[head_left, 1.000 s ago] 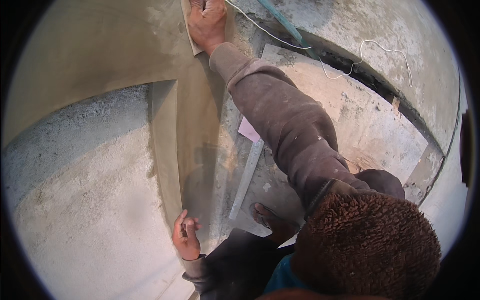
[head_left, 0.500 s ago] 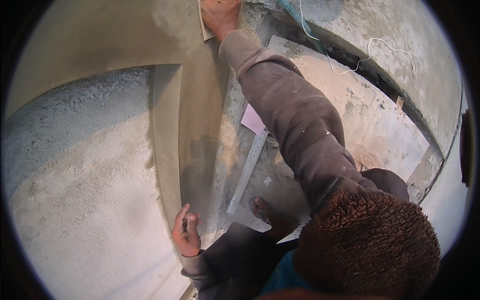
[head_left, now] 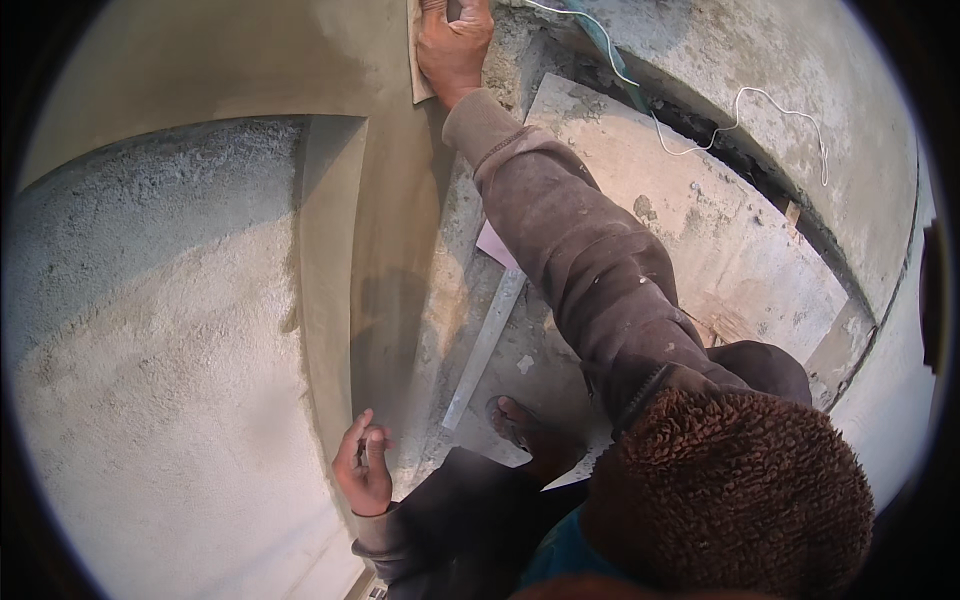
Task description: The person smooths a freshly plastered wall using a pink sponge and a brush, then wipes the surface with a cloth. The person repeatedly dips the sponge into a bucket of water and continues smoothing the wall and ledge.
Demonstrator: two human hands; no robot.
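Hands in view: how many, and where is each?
2: the right hand holds a flat board at the top edge; the left hand is low, left of centre. No other hand shows.

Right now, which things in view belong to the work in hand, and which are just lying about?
In use:
- flat board, gripped by the right hand
- smooth grey-brown surface, which the board is against

Apparently lying about, touched by neither hand:
- pale straight strip
- pink sheet, partly hidden by the sleeve
- white cord
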